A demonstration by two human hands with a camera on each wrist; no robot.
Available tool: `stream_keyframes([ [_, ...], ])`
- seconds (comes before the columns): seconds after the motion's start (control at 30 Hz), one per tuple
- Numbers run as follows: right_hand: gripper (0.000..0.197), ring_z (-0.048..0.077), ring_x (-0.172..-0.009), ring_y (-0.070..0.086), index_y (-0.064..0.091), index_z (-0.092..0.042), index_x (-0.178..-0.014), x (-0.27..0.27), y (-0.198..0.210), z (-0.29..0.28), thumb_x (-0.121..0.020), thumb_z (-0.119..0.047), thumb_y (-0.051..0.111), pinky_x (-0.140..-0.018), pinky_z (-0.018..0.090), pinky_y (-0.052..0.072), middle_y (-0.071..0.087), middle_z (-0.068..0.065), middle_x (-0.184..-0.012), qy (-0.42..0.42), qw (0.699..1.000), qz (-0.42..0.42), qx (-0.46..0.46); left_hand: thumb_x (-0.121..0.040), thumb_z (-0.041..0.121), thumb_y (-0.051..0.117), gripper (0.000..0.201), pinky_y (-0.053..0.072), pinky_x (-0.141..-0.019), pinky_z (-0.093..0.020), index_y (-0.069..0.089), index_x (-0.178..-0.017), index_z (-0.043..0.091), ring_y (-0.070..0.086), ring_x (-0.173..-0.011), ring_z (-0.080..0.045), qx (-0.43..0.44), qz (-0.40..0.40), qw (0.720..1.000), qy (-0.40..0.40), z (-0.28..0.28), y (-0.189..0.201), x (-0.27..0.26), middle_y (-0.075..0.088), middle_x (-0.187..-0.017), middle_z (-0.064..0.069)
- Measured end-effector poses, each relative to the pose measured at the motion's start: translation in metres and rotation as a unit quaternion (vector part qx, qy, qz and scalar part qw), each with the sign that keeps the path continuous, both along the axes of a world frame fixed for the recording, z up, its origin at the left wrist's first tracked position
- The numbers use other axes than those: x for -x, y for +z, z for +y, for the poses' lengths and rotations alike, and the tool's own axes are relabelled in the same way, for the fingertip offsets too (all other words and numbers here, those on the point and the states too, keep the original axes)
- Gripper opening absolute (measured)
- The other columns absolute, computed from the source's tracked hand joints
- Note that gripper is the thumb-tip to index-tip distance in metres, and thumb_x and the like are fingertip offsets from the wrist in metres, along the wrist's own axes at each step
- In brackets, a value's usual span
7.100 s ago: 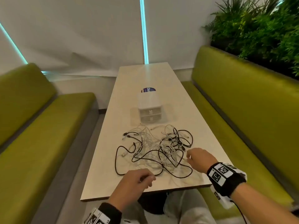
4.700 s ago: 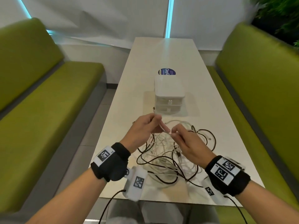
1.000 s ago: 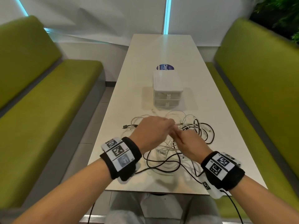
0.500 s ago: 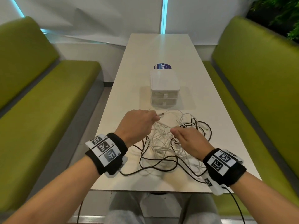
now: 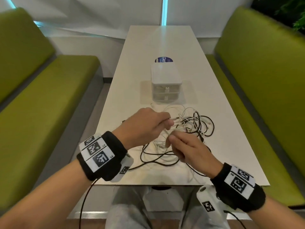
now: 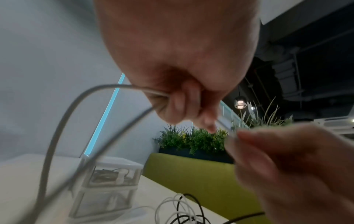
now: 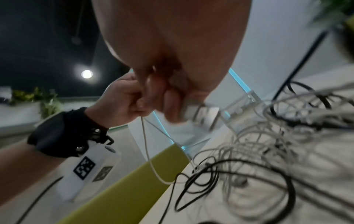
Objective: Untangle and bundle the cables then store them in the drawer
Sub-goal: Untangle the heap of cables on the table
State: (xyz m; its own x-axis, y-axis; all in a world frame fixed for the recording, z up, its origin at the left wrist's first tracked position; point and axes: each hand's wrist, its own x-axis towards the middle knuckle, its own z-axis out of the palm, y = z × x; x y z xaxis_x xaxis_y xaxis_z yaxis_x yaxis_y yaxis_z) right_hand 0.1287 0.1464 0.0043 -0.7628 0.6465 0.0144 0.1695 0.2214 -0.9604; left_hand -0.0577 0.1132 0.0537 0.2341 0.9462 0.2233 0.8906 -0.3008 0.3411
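Left hand point(image 5: 145, 124) fingers curled, pinching a white cable point(image 6: 63, 121) near its plug end; two strands loop down from the fist to the table point(image 5: 165, 47). Right hand point(image 5: 189, 152) just beside it, thumb and fingertip pinched on the same white strand, it looks like; wrist view too blurred to be sure.

Tangle point(image 5: 186, 129) of white and black cables sits on the table under and beyond both hands, just short of the drawer unit point(image 5: 165, 83). Both drawers closed, some white cable already inside.

Handling guess: cables light, limp, a bit slick, so the pile will drag along if pulled hard. Best hold is behind the plug; feed it through loops, don't yank.

Room: table long and narrow, near edge close under the wrists, side edges near the tangle. Free surface past the drawer unit. Green benches point(image 5: 49, 104) either side.
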Motion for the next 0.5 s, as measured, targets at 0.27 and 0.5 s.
stream_keyframes([
  [0.27,0.024,-0.001,-0.099,0.064,0.072,-0.024,-0.109,-0.005,0.003,0.006,-0.087,-0.027,0.061,-0.093,0.026,0.05,0.07,-0.013,-0.113,0.237,0.909,-0.327,-0.099,-0.1,0.039,0.035,0.032,0.048,-0.065,-0.033,0.057,-0.082,0.026,0.059,-0.057,-0.007,0.002,-0.047,0.999,0.008,-0.013,0.003,-0.009,0.065,-0.06,0.008],
  [0.5,0.014,0.003,-0.075,0.064,0.067,-0.036,-0.094,0.007,0.02,0.013,-0.086,-0.047,0.064,-0.066,0.02,0.046,0.067,-0.013,-0.086,0.066,0.945,-0.245,-0.206,-0.104,0.031,0.036,0.034,0.038,-0.053,-0.022,0.057,-0.08,0.018,0.049,-0.041,-0.009,0.059,-0.243,0.968,0.031,-0.016,0.009,-0.02,0.054,-0.053,0.003],
])
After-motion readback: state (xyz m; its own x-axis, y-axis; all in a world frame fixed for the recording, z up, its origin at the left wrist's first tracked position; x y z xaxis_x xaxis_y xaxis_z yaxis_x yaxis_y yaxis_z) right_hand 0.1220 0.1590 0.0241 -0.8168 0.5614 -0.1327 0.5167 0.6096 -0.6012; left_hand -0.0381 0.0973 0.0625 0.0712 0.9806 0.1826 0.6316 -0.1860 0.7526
